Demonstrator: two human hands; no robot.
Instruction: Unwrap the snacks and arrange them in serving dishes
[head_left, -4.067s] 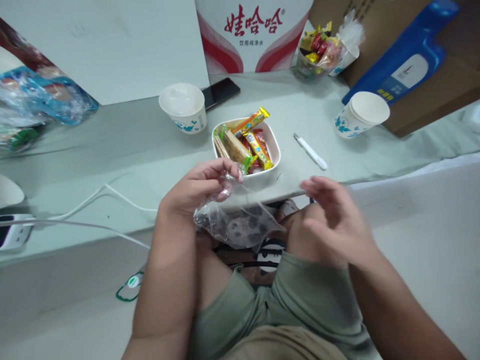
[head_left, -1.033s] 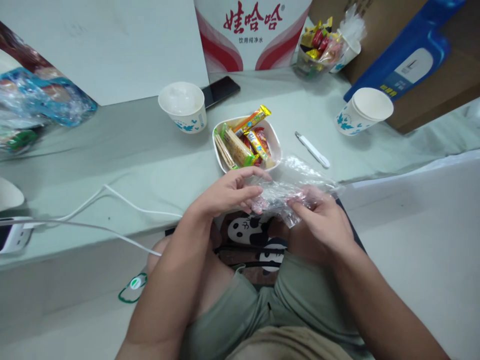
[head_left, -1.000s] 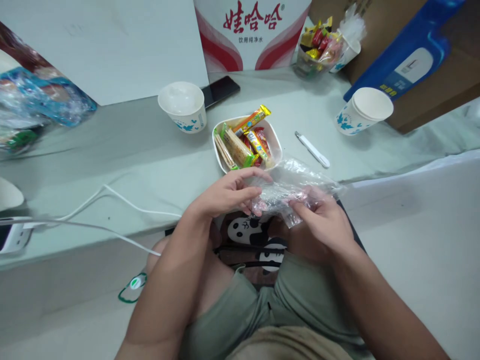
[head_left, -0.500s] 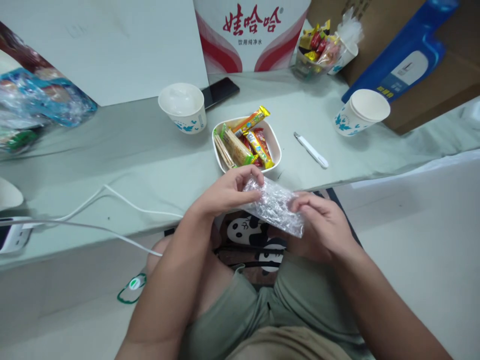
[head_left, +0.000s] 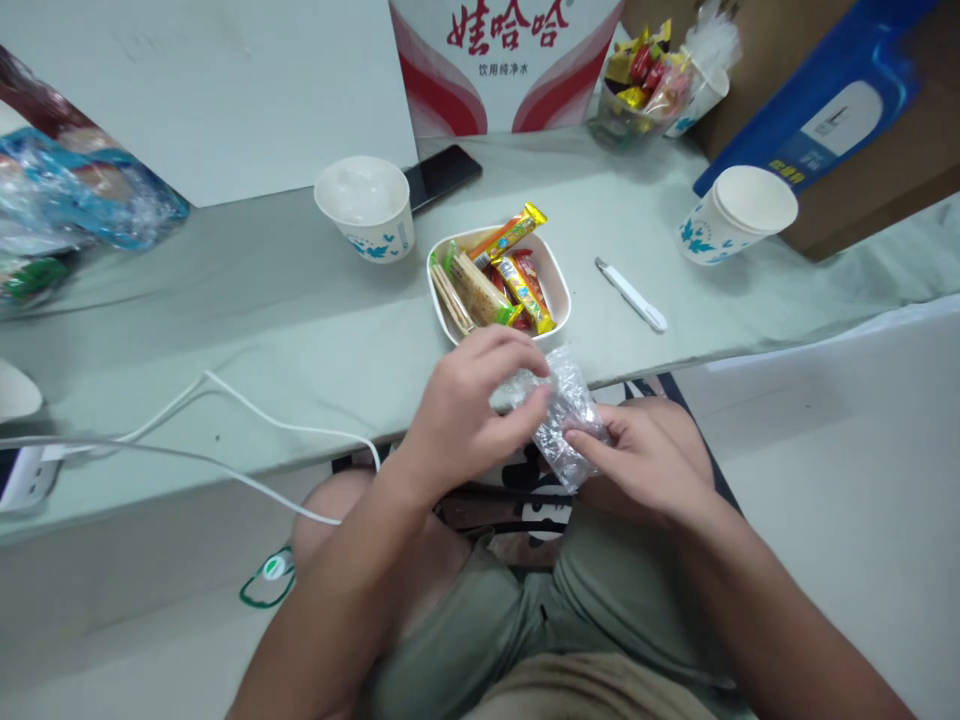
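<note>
A shiny, crinkled piece of clear bubble wrap [head_left: 564, 415] is held above my lap, just off the table's front edge. My right hand [head_left: 637, 455] pinches its lower right side, with the thumb on top and the fingers behind. At its upper left end, my left hand [head_left: 480, 405] has curled fingers, with some of the film between thumb and forefinger. Right behind my left hand stands a white paper bowl [head_left: 561, 290] with several wrapped snacks [head_left: 487, 285] in it. A white-handled tool with a small metal tip [head_left: 632, 296] lies to the bowl's right.
A paper cup [head_left: 367, 215] stands by a black phone [head_left: 444, 178]; stacked cups [head_left: 739, 215] are at the right. A candy bowl [head_left: 637, 100], white carton [head_left: 504, 95] and blue bottle [head_left: 840, 100] line the back. A white cable [head_left: 285, 415] crosses the table's left.
The bubble wrap has turned more upright. My left hand has shifted right and its fingers have spread slightly; my right thumb now lies further over the wrap.
</note>
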